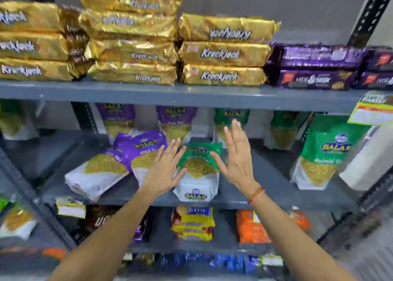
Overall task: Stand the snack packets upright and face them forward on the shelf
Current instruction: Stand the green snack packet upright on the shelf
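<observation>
Head view: blurred purple packets [119,163] seemingly lie toppled.

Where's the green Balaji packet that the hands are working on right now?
The green packet stands at the middle shelf's front edge, between the left hand and right hand, right of the slumped purple packets.
</observation>
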The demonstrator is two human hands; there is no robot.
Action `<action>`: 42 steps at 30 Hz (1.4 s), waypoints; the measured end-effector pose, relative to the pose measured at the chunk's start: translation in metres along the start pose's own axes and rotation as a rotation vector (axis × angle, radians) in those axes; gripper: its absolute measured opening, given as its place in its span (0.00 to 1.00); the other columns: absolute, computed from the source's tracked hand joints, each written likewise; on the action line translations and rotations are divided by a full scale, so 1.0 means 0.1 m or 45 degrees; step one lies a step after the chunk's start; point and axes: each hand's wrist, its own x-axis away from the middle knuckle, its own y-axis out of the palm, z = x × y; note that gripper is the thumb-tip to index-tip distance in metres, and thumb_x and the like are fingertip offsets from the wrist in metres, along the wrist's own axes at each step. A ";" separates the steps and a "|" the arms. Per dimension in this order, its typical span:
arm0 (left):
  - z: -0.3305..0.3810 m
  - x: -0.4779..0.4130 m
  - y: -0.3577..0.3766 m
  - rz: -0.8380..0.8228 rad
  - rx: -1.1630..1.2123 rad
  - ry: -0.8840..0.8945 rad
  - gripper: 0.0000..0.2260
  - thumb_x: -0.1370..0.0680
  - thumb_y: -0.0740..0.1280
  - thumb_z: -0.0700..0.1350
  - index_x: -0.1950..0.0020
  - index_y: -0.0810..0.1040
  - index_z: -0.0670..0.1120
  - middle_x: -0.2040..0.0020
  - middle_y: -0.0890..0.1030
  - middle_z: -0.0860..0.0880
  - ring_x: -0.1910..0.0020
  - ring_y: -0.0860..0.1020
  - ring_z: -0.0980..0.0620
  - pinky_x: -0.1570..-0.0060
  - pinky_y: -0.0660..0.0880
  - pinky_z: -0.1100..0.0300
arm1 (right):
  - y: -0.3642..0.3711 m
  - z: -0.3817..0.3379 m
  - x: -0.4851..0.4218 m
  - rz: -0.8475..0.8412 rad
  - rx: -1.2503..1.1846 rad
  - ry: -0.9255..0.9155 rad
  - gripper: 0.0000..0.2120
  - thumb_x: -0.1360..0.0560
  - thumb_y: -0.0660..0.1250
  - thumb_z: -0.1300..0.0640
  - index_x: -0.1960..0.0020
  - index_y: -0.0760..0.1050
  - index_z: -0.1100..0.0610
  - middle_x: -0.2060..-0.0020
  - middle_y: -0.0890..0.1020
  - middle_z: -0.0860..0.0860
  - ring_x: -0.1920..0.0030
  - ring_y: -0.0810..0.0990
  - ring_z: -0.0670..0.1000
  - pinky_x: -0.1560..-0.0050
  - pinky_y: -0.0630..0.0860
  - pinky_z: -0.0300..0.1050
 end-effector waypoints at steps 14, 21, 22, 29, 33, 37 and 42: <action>0.45 -0.01 0.70 -0.422 0.319 -0.303 0.32 0.23 0.48 0.63 0.27 0.63 0.43 0.26 0.65 0.44 0.25 0.61 0.49 0.27 0.56 0.50 | 0.89 0.38 0.73 -0.689 -0.587 1.617 0.19 0.20 0.57 0.52 0.43 0.75 0.68 0.43 0.78 0.68 0.40 0.75 0.66 0.45 0.70 0.51; 0.75 -0.02 0.74 -0.223 1.007 -0.785 0.24 0.19 0.54 0.52 0.26 0.61 0.41 0.23 0.57 0.42 0.23 0.52 0.48 0.26 0.47 0.57 | 0.93 0.57 0.77 -0.616 -0.614 1.859 0.13 0.23 0.62 0.59 0.43 0.79 0.63 0.43 0.81 0.63 0.39 0.77 0.61 0.42 0.72 0.47; 0.76 -0.03 0.76 -0.215 1.058 -0.890 0.24 0.19 0.54 0.52 0.26 0.59 0.42 0.22 0.55 0.43 0.23 0.50 0.48 0.26 0.46 0.56 | 0.93 0.57 0.78 -0.610 -0.609 1.854 0.13 0.23 0.62 0.60 0.43 0.79 0.63 0.43 0.81 0.63 0.39 0.77 0.61 0.42 0.72 0.47; 0.70 -0.12 0.81 -0.178 1.471 -1.673 0.22 0.20 0.54 0.50 0.28 0.64 0.42 0.29 0.68 0.40 0.31 0.67 0.39 0.32 0.63 0.50 | 0.97 0.56 0.73 -0.640 -0.533 1.872 0.14 0.22 0.60 0.59 0.41 0.77 0.65 0.39 0.78 0.65 0.37 0.75 0.64 0.38 0.71 0.49; 0.57 -0.13 0.90 -0.149 1.767 -2.054 0.22 0.22 0.60 0.42 0.28 0.64 0.40 0.33 0.73 0.38 0.36 0.73 0.38 0.35 0.70 0.42 | 0.92 0.56 0.72 -0.628 -0.542 1.914 0.14 0.22 0.60 0.59 0.40 0.77 0.64 0.38 0.77 0.64 0.37 0.74 0.64 0.37 0.71 0.50; 0.46 -0.11 0.99 -0.119 1.841 -2.075 0.23 0.25 0.65 0.37 0.32 0.67 0.35 0.37 0.76 0.35 0.41 0.77 0.36 0.40 0.74 0.40 | 0.87 0.54 0.71 -0.583 -0.589 1.931 0.14 0.22 0.59 0.61 0.40 0.76 0.61 0.38 0.77 0.63 0.36 0.74 0.63 0.35 0.70 0.51; 0.51 -0.17 0.97 -0.081 1.506 -1.993 0.17 0.28 0.67 0.36 0.40 0.74 0.31 0.40 0.78 0.33 0.43 0.78 0.36 0.41 0.75 0.43 | 0.78 0.60 0.64 -0.428 -0.632 1.918 0.14 0.22 0.57 0.64 0.42 0.78 0.61 0.40 0.79 0.62 0.38 0.75 0.62 0.37 0.71 0.51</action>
